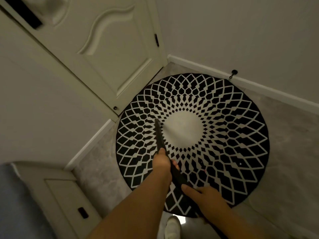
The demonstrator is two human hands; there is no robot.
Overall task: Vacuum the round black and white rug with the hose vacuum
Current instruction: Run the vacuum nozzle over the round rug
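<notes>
The round black and white rug (215, 128) lies on the grey floor in a corner, with a plain white disc at its middle. A long black vacuum nozzle (159, 135) points away from me, its tip resting on the rug just left of the white centre. My left hand (162, 161) grips the nozzle partway along it. Further back, my right hand (200, 193) holds the black hose end low over the rug's near edge. The hose behind my hands is mostly hidden.
A white panelled door (110, 54) stands at the rug's far left edge. White skirting (259, 83) and walls close the corner, with a black door stop (234, 72) on the right wall. A cream cabinet (65, 195) is at lower left. My white shoe (172, 226) stands near the rug.
</notes>
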